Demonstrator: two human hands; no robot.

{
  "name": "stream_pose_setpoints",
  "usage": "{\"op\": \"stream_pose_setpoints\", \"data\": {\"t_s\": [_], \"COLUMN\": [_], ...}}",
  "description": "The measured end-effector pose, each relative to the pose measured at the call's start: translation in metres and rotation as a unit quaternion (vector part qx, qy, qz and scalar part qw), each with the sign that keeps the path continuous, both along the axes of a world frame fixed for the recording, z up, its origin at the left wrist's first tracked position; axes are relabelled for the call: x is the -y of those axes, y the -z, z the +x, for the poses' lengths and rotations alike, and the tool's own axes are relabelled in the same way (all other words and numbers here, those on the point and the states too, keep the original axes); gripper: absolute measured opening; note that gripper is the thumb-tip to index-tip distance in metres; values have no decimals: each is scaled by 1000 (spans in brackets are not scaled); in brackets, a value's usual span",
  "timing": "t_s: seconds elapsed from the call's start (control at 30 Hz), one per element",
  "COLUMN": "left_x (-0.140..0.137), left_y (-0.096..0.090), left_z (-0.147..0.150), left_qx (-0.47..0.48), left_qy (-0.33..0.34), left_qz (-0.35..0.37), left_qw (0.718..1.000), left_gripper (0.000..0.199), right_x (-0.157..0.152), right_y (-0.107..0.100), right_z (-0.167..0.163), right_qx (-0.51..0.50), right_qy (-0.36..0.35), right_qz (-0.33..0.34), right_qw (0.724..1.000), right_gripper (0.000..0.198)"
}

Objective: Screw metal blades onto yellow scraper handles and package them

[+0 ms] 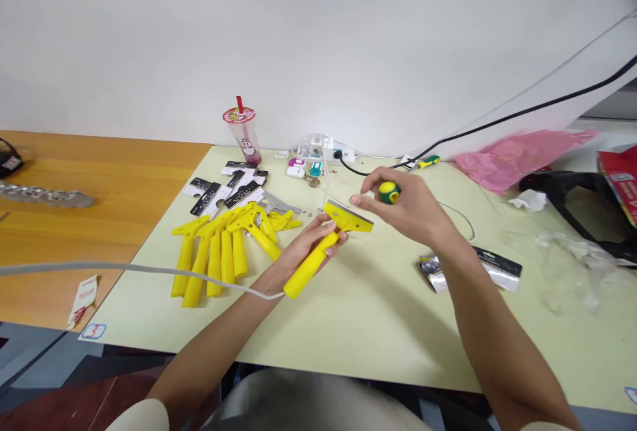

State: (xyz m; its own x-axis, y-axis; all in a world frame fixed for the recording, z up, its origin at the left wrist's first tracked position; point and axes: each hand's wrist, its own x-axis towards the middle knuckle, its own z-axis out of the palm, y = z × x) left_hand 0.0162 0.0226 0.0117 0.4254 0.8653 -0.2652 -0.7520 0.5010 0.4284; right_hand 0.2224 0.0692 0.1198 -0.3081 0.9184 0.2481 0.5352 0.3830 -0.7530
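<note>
My left hand (313, 240) is closed around the neck of a yellow scraper (311, 265), its handle slanting toward me and its wide head with a metal blade edge facing away. Just right of that head, my right hand (405, 209) is closed on a green-and-yellow screwdriver (389, 192); only the handle's rounded end shows, and the shaft is hidden. The right fingertips are close to the scraper head, but whether they touch it I cannot tell. Left of my left hand lie several more yellow scraper handles (213, 262) in a row, with small yellow parts (281, 220) beside them.
Black-and-white packets (212, 197) lie behind the handles, near a drink cup (243, 136) with a straw. A power strip (343, 152) sits by the wall. Another screwdriver (428, 162), a pink bag (517, 159) and silvery packets (497, 268) are rightward. A grey cable (149, 268) crosses the left foreground.
</note>
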Motion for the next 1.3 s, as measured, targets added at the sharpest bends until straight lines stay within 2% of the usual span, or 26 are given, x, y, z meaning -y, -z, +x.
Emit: {"op": "stream_pose_setpoints", "data": {"t_s": [0.07,0.13,0.23,0.33,0.5,0.7,0.97,1.3], "left_x": [0,0,0,0,0,1,2,3], "left_y": [-1,-2,-3,-4,2,12,13,15], "left_z": [-1,-2,-2,1,4,2,4,6], "left_qx": [27,39,34,14,-11,-33,-32,-36], "left_qy": [-10,-18,-20,-14,2,26,18,14], "left_qz": [-27,-45,-55,-60,-49,-42,-10,-15], "left_qw": [999,998,998,998,999,998,999,999], "left_gripper": [40,36,31,31,34,41,38,41], "right_x": [3,8,15,23,26,20,18,20], "right_y": [-7,-15,-23,-24,-9,8,17,20], "right_z": [4,8,7,-2,-26,-42,-46,-46], "right_qx": [-112,-249,-414,-471,-470,-449,-402,-402], "right_qy": [30,26,-16,-31,-56,-62,-55,-37], "right_qz": [101,162,164,146,116,116,104,109], "right_qw": [988,955,895,870,873,884,908,908], "right_gripper": [35,27,22,29,40,47,47,43]}}
